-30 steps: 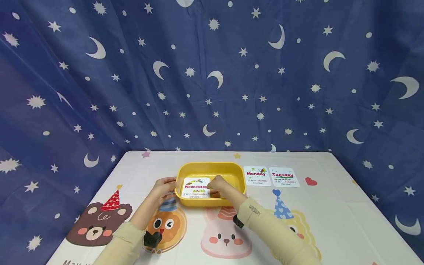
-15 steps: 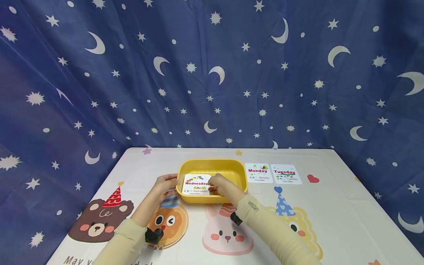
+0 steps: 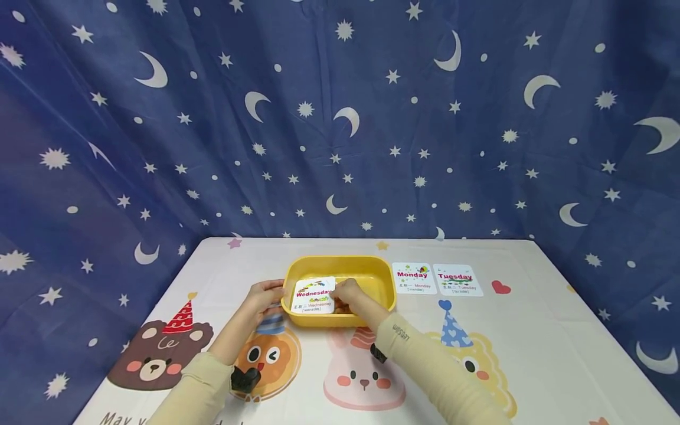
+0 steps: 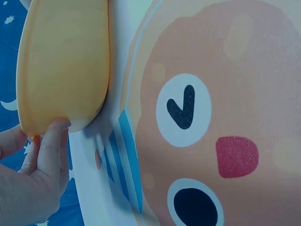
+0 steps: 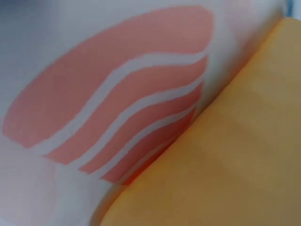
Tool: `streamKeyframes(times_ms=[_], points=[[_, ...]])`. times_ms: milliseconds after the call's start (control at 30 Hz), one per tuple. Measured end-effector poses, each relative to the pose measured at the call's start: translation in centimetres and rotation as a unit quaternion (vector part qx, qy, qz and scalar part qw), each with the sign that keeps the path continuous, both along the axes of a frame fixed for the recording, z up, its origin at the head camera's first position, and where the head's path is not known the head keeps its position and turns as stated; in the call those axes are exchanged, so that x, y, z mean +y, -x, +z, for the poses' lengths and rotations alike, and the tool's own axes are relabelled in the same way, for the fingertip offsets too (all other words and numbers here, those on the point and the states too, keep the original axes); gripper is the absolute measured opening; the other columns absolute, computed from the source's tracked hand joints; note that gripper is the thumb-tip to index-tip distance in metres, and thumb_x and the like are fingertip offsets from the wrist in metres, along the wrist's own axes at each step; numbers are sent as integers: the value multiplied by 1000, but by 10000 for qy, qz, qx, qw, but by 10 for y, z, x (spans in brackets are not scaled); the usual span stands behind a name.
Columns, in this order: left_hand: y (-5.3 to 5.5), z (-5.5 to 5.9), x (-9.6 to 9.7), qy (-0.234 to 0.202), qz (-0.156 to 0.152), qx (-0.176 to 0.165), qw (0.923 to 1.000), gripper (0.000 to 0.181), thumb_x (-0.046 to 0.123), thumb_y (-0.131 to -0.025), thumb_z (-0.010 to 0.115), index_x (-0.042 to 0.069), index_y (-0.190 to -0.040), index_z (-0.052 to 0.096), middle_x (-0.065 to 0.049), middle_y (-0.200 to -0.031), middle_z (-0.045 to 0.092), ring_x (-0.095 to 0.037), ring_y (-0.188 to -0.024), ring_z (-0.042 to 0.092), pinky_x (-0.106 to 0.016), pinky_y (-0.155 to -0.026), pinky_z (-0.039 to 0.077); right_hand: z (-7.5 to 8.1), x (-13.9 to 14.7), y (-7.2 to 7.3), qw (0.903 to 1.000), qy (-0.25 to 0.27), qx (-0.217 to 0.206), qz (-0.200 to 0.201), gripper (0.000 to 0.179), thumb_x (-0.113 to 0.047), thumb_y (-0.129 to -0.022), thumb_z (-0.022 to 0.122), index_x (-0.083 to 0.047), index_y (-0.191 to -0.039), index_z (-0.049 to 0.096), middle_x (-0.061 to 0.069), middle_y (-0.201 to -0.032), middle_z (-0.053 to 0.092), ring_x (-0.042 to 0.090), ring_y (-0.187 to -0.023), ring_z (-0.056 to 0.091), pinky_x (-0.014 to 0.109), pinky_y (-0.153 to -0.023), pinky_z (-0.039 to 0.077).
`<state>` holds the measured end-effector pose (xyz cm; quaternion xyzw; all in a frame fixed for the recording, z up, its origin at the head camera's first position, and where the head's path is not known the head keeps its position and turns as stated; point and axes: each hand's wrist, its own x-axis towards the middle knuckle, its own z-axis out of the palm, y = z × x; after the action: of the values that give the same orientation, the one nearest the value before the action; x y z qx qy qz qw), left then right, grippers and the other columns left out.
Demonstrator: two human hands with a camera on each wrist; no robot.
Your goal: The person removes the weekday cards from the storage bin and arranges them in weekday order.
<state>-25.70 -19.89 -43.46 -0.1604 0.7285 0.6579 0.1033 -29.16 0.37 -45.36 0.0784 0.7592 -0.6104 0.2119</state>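
In the head view, a yellow plastic tray (image 3: pixel 379 295) stands on the table with a white Wednesday card (image 3: pixel 311 301) inside its left half. My right hand (image 3: pixel 356 296) reaches into the tray and pinches the card's right edge; the fingertips are partly hidden. At the tray's left end, my left hand (image 3: pixel 265 297) holds the rim. The left wrist view has the thumb and fingers of that left hand (image 4: pixel 40 174) gripping the end of the tray (image 4: pixel 66 66). In the right wrist view the tray's side (image 5: pixel 221 155) fills one corner, and the hand is out of sight.
Right of the tray, a Monday card (image 3: pixel 415 278) and a Tuesday card (image 3: pixel 458 280) lie side by side on the table. The white tablecloth (image 3: pixel 552 348) bears printed cartoon animals. A blue curtain (image 3: pixel 297 130) with moons and stars hangs behind.
The Wednesday card has tilted slightly and risen a little within the tray, with my right hand on its edge. My left hand keeps its place on the rim. The head view shifted slightly.
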Motion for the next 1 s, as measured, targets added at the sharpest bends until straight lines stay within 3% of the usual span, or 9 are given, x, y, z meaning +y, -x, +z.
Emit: streamKeyframes(times_ms=[400, 533, 667, 833, 1000], points=[[-1, 1, 1, 15, -20, 33, 10000, 40, 0, -94, 48, -8, -134, 43, -28, -131, 48, -17, -86, 63, -26, -68, 60, -5, 9, 10, 9983, -465, 310, -180, 3, 3, -83, 60, 5, -84, 58, 5, -57, 49, 11, -43, 43, 16, -39, 43], [-1, 0, 1, 32, 16, 12, 10000, 40, 0, -95, 48, -7, -134, 44, -28, -129, 50, -23, -93, 63, -28, -70, 60, -4, 13, 11, 9984, -486, 229, -200, 9, 2, -82, 61, 1, -75, 56, 4, -56, 48, 10, -44, 43, 16, -40, 44], [-2, -1, 1, 66, 57, -20, 10000, 39, 1, -95, 48, -6, -134, 44, -27, -128, 51, -28, -99, 62, -29, -71, 60, -1, 15, 11, 9992, -376, 130, -47, 1, 2, -84, 58, 2, -84, 57, 4, -63, 52, 11, -50, 46, 17, -43, 45], [-2, -1, 2, 75, 87, -30, 9999, 39, 1, -95, 49, -6, -133, 45, -26, -127, 52, -27, -98, 62, -30, -71, 60, 3, 16, 13, 9995, -273, 85, 127, 20, 4, -85, 55, 7, -104, 55, 8, -75, 56, 14, -58, 51, 19, -47, 46], [0, 0, 1, 31, 62, -5, 10000, 40, 1, -94, 50, -7, -133, 45, -26, -127, 52, -19, -87, 63, -27, -68, 60, 7, 21, 15, 9988, -372, 286, 118, 32, 4, -83, 53, 12, -114, 55, 11, -84, 59, 16, -64, 51, 20, -51, 43]])
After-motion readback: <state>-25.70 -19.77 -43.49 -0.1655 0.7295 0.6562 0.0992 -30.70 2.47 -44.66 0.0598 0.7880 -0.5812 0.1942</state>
